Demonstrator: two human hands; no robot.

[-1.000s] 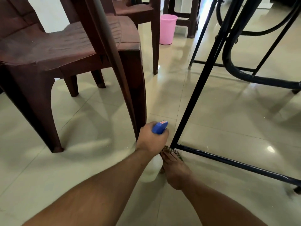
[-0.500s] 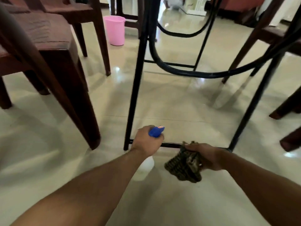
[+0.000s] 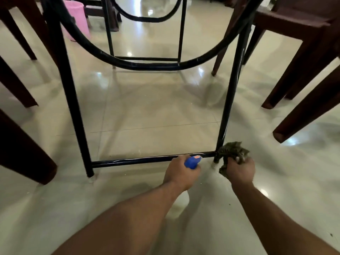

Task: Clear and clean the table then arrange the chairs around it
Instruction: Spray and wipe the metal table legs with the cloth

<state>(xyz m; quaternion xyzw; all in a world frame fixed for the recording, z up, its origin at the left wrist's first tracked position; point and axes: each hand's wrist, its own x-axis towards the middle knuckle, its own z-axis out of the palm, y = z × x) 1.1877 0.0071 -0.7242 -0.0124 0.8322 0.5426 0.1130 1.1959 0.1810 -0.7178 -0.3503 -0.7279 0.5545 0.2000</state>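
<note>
Table frame (image 3: 73, 100) is standing on glossy tiles (image 3: 156, 111) between brown chairs (image 3: 303, 43). At the frame's near right foot, the left hand (image 3: 181, 173) is curling its fingers round a blue-capped spray bottle (image 3: 192, 161), and the right hand (image 3: 239, 170) is bunching a patterned cloth (image 3: 231, 150) against it.

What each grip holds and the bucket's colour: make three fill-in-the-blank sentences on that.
The left grip holds a spray bottle with a ____ head. The right grip holds a crumpled ____ at the black table frame's lower corner. The bucket behind the frame is ____.
Missing: blue; cloth; pink.
</note>
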